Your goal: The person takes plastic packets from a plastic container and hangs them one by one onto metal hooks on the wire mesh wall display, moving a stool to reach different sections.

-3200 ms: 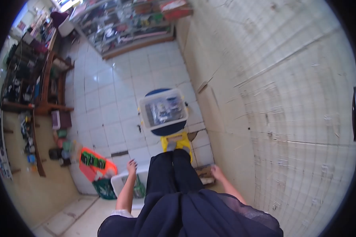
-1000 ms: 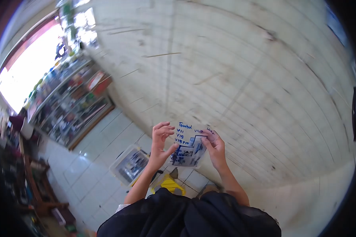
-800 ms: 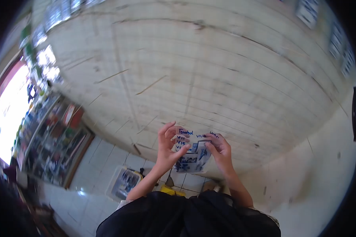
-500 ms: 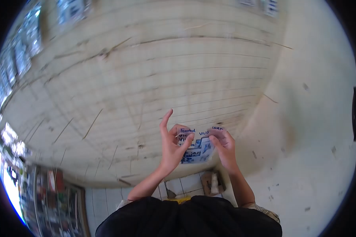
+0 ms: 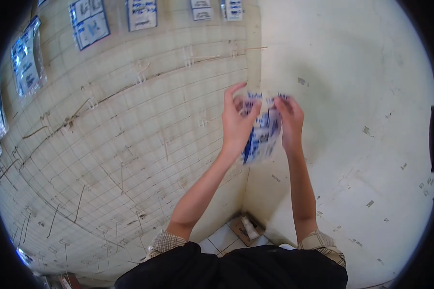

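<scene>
A clear plastic packet [image 5: 261,137] with blue handwriting and blue-and-white printed parts hangs between my two hands, slightly blurred. My left hand [image 5: 241,115] pinches its upper left edge between thumb and fingers, with the index finger raised. At the upper right corner, my right hand [image 5: 289,115] grips the packet between thumb and fingers. Both hands are held up in front of the wire grid near the wall corner.
A wire grid [image 5: 178,139] with metal hooks [image 5: 80,204] covers the left wall. Packets [image 5: 89,23] hang along its top, others [image 5: 26,60] at the left. A cardboard box [image 5: 240,230] holding a white object stands on the tiled floor [image 5: 223,238] in the corner.
Both hands have risen with the packet, still holding it. The view has turned up and to the right, so more hanging packets show and the shelf at lower left has mostly left view.
</scene>
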Motion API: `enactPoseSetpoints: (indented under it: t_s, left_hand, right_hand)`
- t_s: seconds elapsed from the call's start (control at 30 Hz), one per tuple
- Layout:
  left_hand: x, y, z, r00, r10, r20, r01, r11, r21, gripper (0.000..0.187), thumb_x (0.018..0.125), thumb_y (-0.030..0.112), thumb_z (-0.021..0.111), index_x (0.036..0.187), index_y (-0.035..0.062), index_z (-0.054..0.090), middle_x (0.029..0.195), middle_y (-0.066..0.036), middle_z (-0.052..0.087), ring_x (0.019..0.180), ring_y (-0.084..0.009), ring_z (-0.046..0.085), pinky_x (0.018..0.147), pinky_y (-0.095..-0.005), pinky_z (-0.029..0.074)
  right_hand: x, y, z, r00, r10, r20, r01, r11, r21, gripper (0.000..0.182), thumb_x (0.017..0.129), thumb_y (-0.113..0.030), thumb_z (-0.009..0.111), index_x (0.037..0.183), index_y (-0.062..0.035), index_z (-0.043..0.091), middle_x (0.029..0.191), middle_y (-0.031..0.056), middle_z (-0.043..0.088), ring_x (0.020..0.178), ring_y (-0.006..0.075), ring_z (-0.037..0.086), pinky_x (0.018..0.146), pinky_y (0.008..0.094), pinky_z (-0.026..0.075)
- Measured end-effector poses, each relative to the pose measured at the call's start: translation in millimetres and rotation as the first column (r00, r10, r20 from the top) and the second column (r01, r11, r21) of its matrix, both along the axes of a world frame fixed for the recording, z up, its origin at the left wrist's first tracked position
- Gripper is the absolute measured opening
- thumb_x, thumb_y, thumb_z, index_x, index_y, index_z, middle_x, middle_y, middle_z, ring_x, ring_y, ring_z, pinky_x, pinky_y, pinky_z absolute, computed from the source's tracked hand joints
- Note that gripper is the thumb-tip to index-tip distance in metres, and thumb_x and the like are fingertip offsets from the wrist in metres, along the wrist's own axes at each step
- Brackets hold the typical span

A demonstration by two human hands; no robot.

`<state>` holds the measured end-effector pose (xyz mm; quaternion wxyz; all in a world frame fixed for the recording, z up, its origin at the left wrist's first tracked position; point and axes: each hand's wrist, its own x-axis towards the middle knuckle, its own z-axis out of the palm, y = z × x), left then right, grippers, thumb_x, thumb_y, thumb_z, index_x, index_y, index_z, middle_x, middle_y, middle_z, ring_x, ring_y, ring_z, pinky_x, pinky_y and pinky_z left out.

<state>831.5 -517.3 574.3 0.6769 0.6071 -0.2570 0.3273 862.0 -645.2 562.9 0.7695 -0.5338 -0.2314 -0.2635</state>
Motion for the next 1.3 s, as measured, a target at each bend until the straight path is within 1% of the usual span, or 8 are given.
enactPoseSetpoints:
  t_s: [0.17, 0.23, 0.47, 0.53, 0.77, 1.0, 1.07, 1.3]
  left_hand:
    - [82.4, -27.2, 55.4, 0.999, 0.01, 0.041, -0.01, 1.0, 0.011, 0.041, 0.077, 0.004, 0.06, 0.112, 0.0004, 0.04, 0.078, -0.008, 0.058, 0.067, -0.0107, 0.055, 0.061, -0.0224, 0.046]
    - [107.8, -34.4, 70.5, 0.98, 0.181, 0.082, -0.185, 0.981, 0.052, 0.041, 0.075, 0.007, 0.062, 0.109, -0.0002, 0.042, 0.079, -0.01, 0.059, 0.066, -0.0115, 0.056, 0.06, -0.0232, 0.047]
    - [165.2, -40.9, 85.1, 0.942, 0.33, 0.061, -0.333, 0.94, 0.066, 0.042, 0.074, 0.01, 0.064, 0.109, 0.0014, 0.042, 0.078, -0.011, 0.059, 0.066, -0.0127, 0.057, 0.06, -0.0241, 0.048]
    - [172.6, -39.8, 86.3, 0.937, 0.344, 0.063, -0.348, 0.934, 0.073, 0.044, 0.073, 0.012, 0.065, 0.109, 0.0016, 0.042, 0.079, -0.011, 0.059, 0.066, -0.013, 0.057, 0.06, -0.0241, 0.048]
    - [176.6, -42.9, 87.9, 0.893, 0.447, 0.058, -0.451, 0.884, 0.126, 0.053, 0.069, 0.022, 0.07, 0.111, 0.0038, 0.043, 0.078, -0.01, 0.058, 0.068, -0.0137, 0.057, 0.062, -0.025, 0.044]
    - [181.1, -42.7, 89.5, 0.889, 0.455, 0.04, -0.457, 0.886, 0.082, 0.053, 0.068, 0.022, 0.07, 0.111, 0.0044, 0.043, 0.073, -0.007, 0.057, 0.069, -0.0133, 0.055, 0.065, -0.0267, 0.043]
    - [181.0, -44.8, 89.7, 0.869, 0.488, 0.079, -0.494, 0.865, 0.088, 0.048, 0.068, 0.016, 0.068, 0.106, 0.0031, 0.042, 0.068, -0.009, 0.058, 0.064, -0.0175, 0.057, 0.062, -0.0295, 0.045]
    - [185.4, -46.6, 90.3, 0.861, 0.497, 0.107, -0.503, 0.863, 0.038, 0.046, 0.068, 0.013, 0.068, 0.105, 0.0034, 0.043, 0.065, -0.008, 0.056, 0.061, -0.0167, 0.055, 0.06, -0.0295, 0.044]
  right_hand:
    - [80.3, -24.1, 50.4, 0.985, -0.122, 0.125, 0.122, 0.992, 0.013, 0.02, 0.079, -0.015, 0.061, 0.089, 0.002, 0.058, 0.08, 0.0046, 0.06, 0.07, 0.0085, 0.054, 0.064, 0.0209, 0.042]
    - [118.7, -28.7, 56.8, 0.974, -0.144, 0.174, 0.141, 0.99, 0.03, 0.021, 0.078, -0.016, 0.062, 0.087, 0.0023, 0.059, 0.077, 0.0046, 0.06, 0.068, 0.0086, 0.054, 0.063, 0.0212, 0.042]
    - [186.5, -26.2, 76.5, 0.977, -0.148, 0.152, 0.152, 0.988, -0.012, 0.023, 0.075, -0.023, 0.065, 0.082, -0.0018, 0.062, 0.063, 0.0031, 0.059, 0.057, 0.0072, 0.051, 0.052, 0.0214, 0.038]
    - [194.7, -21.4, 77.6, 0.97, -0.186, 0.154, 0.196, 0.979, -0.051, 0.024, 0.075, -0.025, 0.065, 0.081, -0.0016, 0.062, 0.063, 0.0038, 0.059, 0.055, 0.0068, 0.05, 0.051, 0.0217, 0.038]
    - [194.2, -20.0, 83.5, 0.967, -0.149, 0.205, 0.163, 0.985, -0.055, 0.025, 0.075, -0.026, 0.065, 0.08, -0.0018, 0.062, 0.063, 0.0043, 0.06, 0.055, 0.0068, 0.051, 0.052, 0.0213, 0.039]
    - [195.7, -19.2, 82.7, 0.963, -0.183, 0.197, 0.2, 0.977, -0.073, 0.024, 0.075, -0.026, 0.064, 0.08, -0.0025, 0.063, 0.063, 0.0043, 0.061, 0.055, 0.0077, 0.052, 0.053, 0.0216, 0.04]
    - [197.7, -19.3, 82.8, 0.961, -0.194, 0.198, 0.212, 0.974, -0.075, 0.024, 0.075, -0.026, 0.064, 0.08, -0.0026, 0.063, 0.063, 0.0043, 0.061, 0.055, 0.0077, 0.053, 0.053, 0.0216, 0.04]
    - [202.1, -16.7, 85.6, 0.96, -0.2, 0.194, 0.221, 0.971, -0.095, 0.024, 0.075, -0.026, 0.064, 0.078, -0.0021, 0.063, 0.063, 0.0054, 0.061, 0.055, 0.0084, 0.053, 0.053, 0.0221, 0.041]
